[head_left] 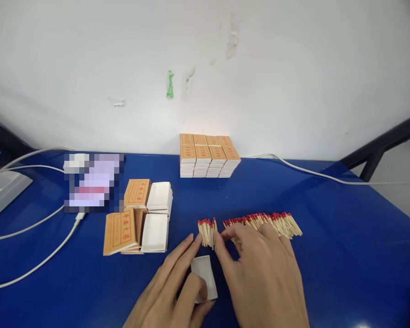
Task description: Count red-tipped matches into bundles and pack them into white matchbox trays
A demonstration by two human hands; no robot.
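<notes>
Head view: here's the left hand (176,284) pinching a white tray (209,269); the right hand (263,269), fingers bent, thumb at the small match bundle (207,233) just beyond, whether gripping I can't tell. Longer match row (282,224) rightward, stacked matchboxes (203,155) behind!
</notes>
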